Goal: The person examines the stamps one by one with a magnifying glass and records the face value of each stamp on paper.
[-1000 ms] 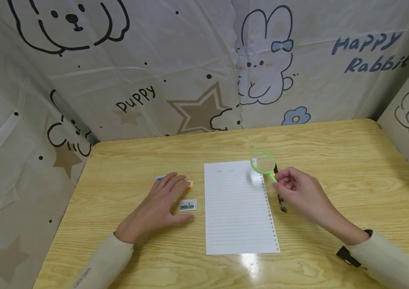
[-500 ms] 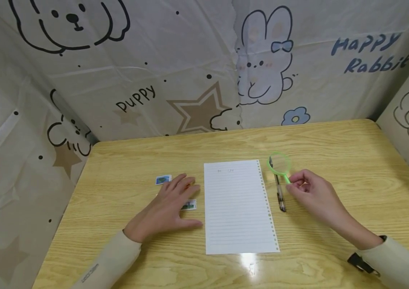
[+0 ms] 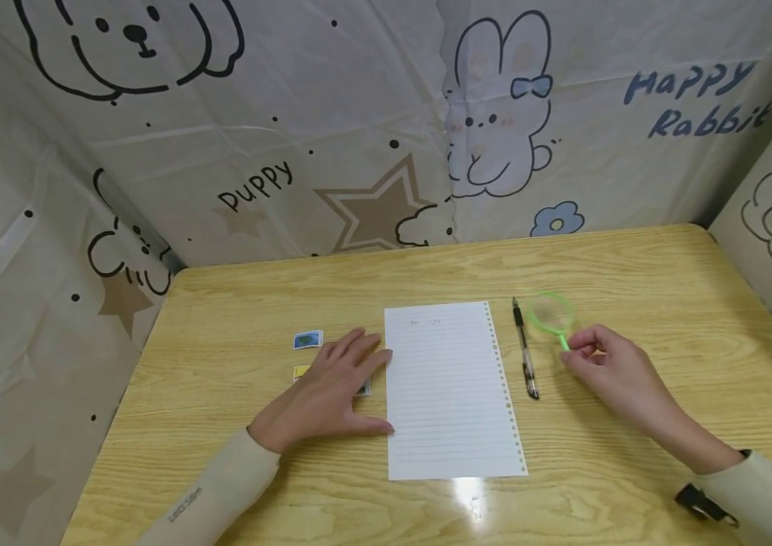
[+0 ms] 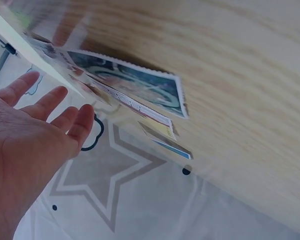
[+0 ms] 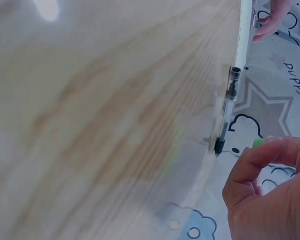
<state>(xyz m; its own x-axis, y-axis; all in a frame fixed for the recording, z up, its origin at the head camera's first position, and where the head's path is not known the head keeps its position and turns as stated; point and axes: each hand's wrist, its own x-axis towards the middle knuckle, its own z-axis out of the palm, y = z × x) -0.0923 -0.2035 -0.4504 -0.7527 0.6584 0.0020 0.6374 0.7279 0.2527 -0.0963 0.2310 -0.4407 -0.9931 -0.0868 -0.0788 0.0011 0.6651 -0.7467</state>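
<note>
My right hand (image 3: 621, 371) pinches the handle of a green-rimmed magnifying glass (image 3: 550, 331) between thumb and fingers, just right of the pen (image 3: 526, 353). In the right wrist view only a bit of the green handle (image 5: 258, 142) shows. My left hand (image 3: 331, 390) hovers palm down with fingers spread, its fingertips at the left edge of a lined sheet of paper (image 3: 450, 402). Beneath it lie postage stamps, partly hidden: one with a yellow edge (image 3: 300, 371) and a corner of another (image 3: 365, 388). A blue stamp (image 3: 308, 339) lies uncovered behind the hand.
The wooden table (image 3: 659, 296) carries all these things. Faint writing (image 3: 425, 322) marks the top of the paper, and punched holes run down its right side. A cloth (image 3: 359, 98) with cartoon prints stands behind the table and at both sides.
My right hand has carried the magnifying glass rightward, from over the paper's top right corner past the pen. My left hand has slid right toward the paper, uncovering the blue stamp.
</note>
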